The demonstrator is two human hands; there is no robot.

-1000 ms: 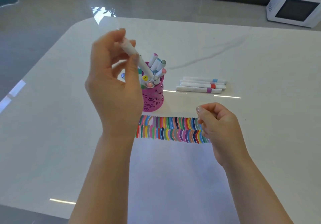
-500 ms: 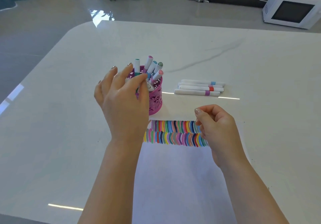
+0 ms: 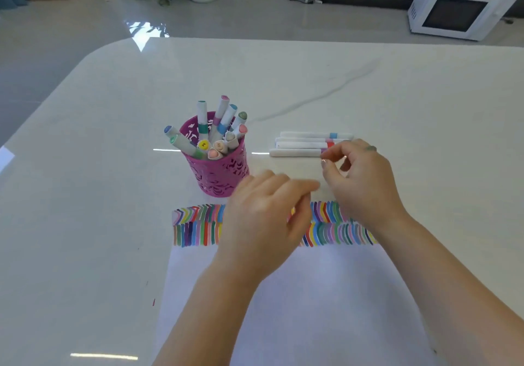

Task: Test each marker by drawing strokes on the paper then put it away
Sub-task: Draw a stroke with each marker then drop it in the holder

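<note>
Paper under slack, empty left grip; right grip loosely curled, empty, beside loose markers.

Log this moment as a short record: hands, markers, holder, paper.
left hand: above the strokes, fingers relaxed, holding nothing
right hand: at the banded end of the near loose marker; contact unclear
loose markers: four, lying side by side on the table, right of the holder
holder: pink cutout cup, upright, with stored markers standing in it
paper: two rows of coloured strokes along its far edge, blank below
</note>
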